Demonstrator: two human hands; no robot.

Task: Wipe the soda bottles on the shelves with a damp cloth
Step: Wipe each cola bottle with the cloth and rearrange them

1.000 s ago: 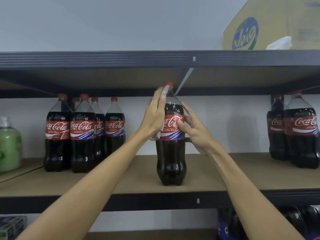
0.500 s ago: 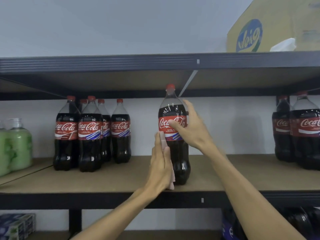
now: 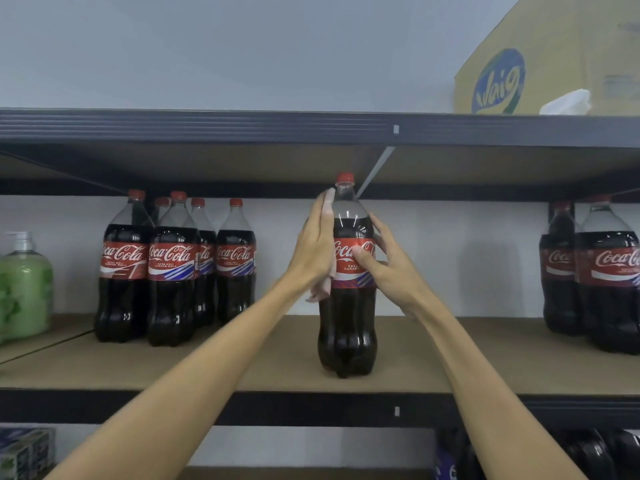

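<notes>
One bottle (image 3: pixel 348 323) stands alone mid-shelf (image 3: pixel 242 368), under the wipe. I judge the task part-way: whether the cluster (image 3: pixel 173 271) at nine o'clock and the pair (image 3: pixel 606 282) at three o'clock are wiped, I cannot tell. The left hand (image 3: pixel 313 247), fingers straight, presses the cloth (image 3: pixel 323 289) against the bottle's nine o'clock side. The right hand (image 3: pixel 388 268) grips the label from three o'clock.

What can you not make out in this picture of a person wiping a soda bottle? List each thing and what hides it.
Head view:
Cloth: mostly behind the left hand; only a pale edge shows, dampness unclear.
Label of the middle bottle: partly covered by the right hand.
Rightmost bottle: cut off by the right edge.
Lower shelf goods: dark, cut by the bottom edge.
Rear left bottle: hidden by front ones.
</notes>
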